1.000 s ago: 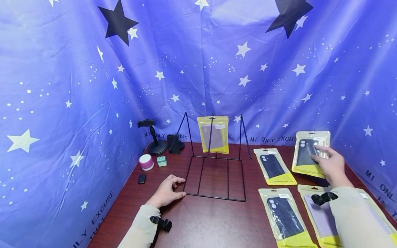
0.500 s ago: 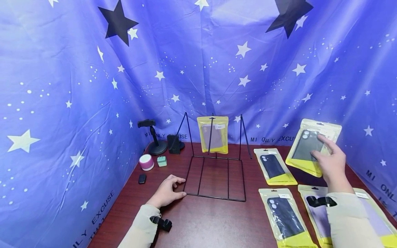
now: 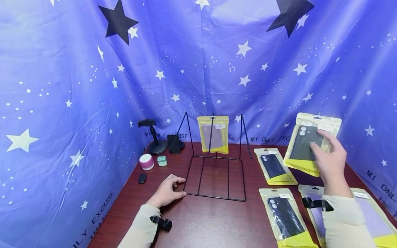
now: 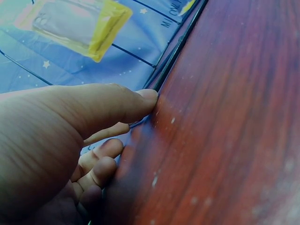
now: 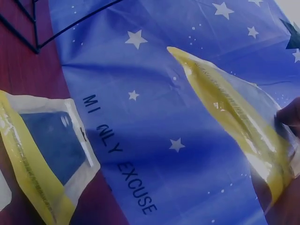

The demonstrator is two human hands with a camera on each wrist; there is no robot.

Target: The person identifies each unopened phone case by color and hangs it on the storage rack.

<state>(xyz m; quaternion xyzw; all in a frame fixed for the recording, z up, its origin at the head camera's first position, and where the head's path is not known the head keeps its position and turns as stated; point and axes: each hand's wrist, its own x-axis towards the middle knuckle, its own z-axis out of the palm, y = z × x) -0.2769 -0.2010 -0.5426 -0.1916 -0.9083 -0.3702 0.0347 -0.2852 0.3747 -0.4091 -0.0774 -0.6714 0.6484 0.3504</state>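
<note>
Clearly, the pouch with the dark case [image 3: 302, 144] is pinched between the thumb and fingers of the right hand [image 3: 333, 162], raised over the right side of the worktop [image 3: 204, 222], its long axis nearly upright, with the hole end on top and tilted slightly to the right. From there, the black wire rack [image 3: 228, 179] lies to the left and well apart, and the left hand [image 3: 167, 192] is nearer to it, thumb and forefinger spread, touching its left front corner.

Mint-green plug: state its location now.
In the head view, the mint-green plug lies left of the wire rack, just right of the pink-and-white tub.
</note>
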